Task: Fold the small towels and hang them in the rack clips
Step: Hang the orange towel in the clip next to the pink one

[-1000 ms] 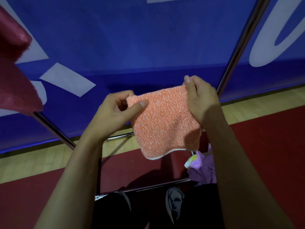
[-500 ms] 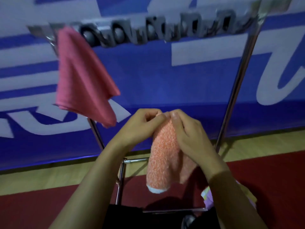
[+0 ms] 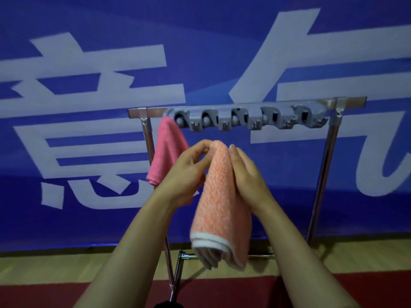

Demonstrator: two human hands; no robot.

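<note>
Pinching the folded orange towel (image 3: 222, 196) at its top: left hand (image 3: 184, 174) fingers curled, right hand (image 3: 246, 176) fingers pressed along it, below the clip rack (image 3: 246, 118).

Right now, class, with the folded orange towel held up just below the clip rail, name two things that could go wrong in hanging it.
1. The left hand and right hand pinch only the top of the orange towel; its loose layers below could slip and unfold.
2. The pink towel already hangs from the leftmost clip of the clip rail, so a push into the neighbouring clip might knock it loose.
</note>
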